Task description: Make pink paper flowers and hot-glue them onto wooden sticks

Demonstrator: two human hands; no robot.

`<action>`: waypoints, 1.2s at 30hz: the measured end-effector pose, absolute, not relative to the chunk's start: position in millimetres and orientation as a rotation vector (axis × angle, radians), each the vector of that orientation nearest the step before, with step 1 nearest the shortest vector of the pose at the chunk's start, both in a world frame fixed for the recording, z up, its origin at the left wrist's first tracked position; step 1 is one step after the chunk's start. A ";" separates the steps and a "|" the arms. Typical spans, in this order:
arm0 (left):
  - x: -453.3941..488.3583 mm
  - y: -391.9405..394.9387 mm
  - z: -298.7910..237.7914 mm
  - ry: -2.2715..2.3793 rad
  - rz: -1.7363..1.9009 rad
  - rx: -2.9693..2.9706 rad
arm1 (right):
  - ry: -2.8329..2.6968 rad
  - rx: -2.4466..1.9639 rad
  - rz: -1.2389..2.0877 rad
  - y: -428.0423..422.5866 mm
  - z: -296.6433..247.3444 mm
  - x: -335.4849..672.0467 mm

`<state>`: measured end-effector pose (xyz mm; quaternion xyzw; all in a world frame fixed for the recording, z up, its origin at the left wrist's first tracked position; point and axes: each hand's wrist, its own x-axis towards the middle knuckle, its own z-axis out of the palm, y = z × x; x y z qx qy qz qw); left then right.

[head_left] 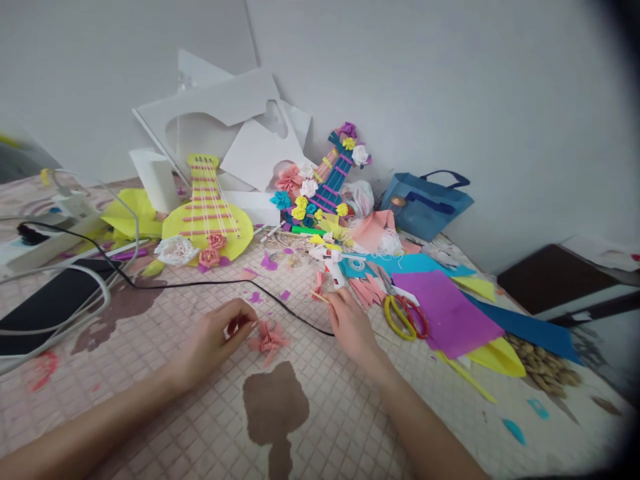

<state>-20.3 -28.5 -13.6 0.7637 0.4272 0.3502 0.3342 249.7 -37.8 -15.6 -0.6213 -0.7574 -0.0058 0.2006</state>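
My left hand (217, 337) rests on the patterned cloth with its fingers pinched on a small dark-pink scrap of paper. Just right of it lies a pink paper flower (269, 339), touching neither hand. My right hand (350, 323) is closed round a thin wooden stick (320, 297) that points up and left from the fingers. A white glue gun (333, 263) lies just beyond the right hand, and its black cord (200, 283) runs across the cloth between the hands.
A yellow paper guitar (207, 220) and a blue flower-covered guitar (325, 183) stand at the back by white cut boards (230, 113). Scissors (405, 317), purple (443, 310), blue and yellow sheets lie at right. A blue bag (425, 203), cables and a black device (45, 307) lie around.
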 end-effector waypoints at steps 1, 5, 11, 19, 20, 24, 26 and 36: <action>-20.5 -27.5 -14.9 1.119 0.929 2.005 | -2.132 -1.727 0.002 -37.0 -17.4 250.3; -20.5 -25.7 -17.9 1.127 0.961 2.016 | -2.157 -1.695 0.052 -35.2 -23.8 250.1; -20.3 -23.3 -18.3 1.152 0.984 2.023 | -2.198 -1.614 0.089 -34.4 -31.1 249.5; -32.8 -15.6 -8.7 1.184 1.089 2.042 | -2.188 -1.577 0.152 -34.0 -34.3 252.5; -36.3 -13.2 -5.4 1.216 1.124 2.018 | -2.184 -1.568 0.152 -33.6 -35.3 253.6; -60.0 -4.9 5.1 1.426 1.183 1.980 | -2.172 -1.523 0.189 -32.2 -38.9 257.8; -77.8 -7.4 6.8 1.489 1.180 1.967 | -2.165 -1.516 0.203 -32.0 -38.9 258.7; -144.1 -56.0 -10.1 1.787 0.987 1.922 | -2.089 -1.465 0.177 -31.8 -30.5 255.5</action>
